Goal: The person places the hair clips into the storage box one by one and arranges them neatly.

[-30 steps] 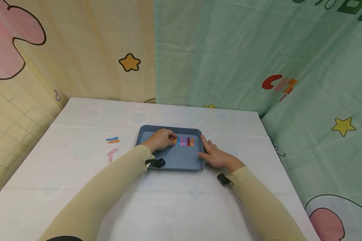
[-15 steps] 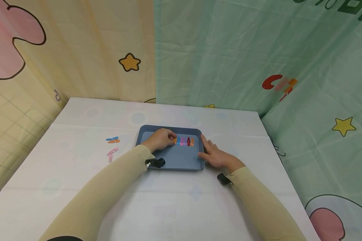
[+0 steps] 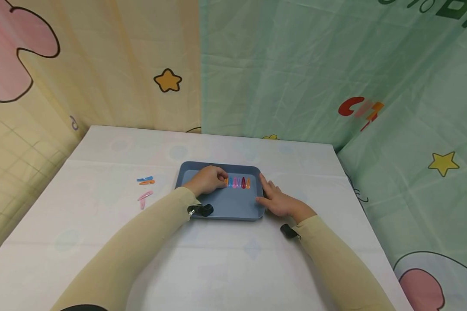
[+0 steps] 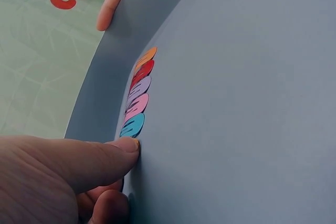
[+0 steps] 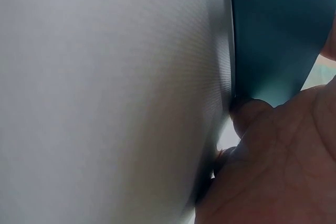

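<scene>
A blue-grey tray (image 3: 229, 205) holds a row of snap hair clips near its far side. My left hand (image 3: 208, 180) reaches over the tray and pinches an orange hair clip (image 3: 226, 182) at the row's left end. In the left wrist view, thumb and fingers cover nearly all of that clip. Right beside it lies a blue clip (image 4: 134, 125), followed by a pink clip (image 4: 137, 104), a purple clip (image 4: 140, 88), a red clip (image 4: 142, 74) and another orange clip (image 4: 147, 59). My right hand (image 3: 282, 204) rests along the tray's right edge, fingers extended.
Left of the tray on the white-covered table (image 3: 233, 268) lie more clips: a blue one (image 3: 144, 179), an orange one (image 3: 147, 182), and two pink ones, the upper pink clip (image 3: 145, 195) slanting over the lower. Printed curtains (image 3: 295, 73) hang behind the table.
</scene>
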`<act>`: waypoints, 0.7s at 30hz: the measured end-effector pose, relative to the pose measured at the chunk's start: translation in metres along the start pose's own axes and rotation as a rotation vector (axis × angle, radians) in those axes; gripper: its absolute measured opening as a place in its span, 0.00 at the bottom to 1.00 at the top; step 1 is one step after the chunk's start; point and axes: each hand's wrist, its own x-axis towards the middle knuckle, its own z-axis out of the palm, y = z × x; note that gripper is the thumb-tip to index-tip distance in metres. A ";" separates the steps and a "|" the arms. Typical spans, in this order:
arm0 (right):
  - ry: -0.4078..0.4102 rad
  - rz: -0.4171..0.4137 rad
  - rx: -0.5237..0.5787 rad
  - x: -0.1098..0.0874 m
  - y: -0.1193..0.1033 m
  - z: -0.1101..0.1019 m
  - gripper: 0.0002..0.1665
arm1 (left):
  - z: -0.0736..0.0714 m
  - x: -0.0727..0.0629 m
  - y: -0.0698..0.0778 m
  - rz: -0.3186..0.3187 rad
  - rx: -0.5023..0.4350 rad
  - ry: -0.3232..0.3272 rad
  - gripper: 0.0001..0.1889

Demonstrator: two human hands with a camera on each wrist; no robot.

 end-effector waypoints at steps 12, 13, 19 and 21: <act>0.005 -0.010 0.001 0.000 -0.001 0.000 0.52 | -0.001 -0.001 -0.002 0.004 -0.016 0.009 0.19; 0.005 -0.008 0.002 0.000 -0.001 0.000 0.52 | -0.001 -0.001 -0.002 0.004 -0.023 0.009 0.19; 0.001 -0.002 0.003 0.000 -0.001 0.000 0.53 | -0.008 -0.003 -0.002 0.008 -0.069 0.012 0.20; 0.001 0.002 0.002 0.000 -0.001 0.000 0.53 | -0.013 -0.005 -0.003 0.020 -0.073 0.011 0.20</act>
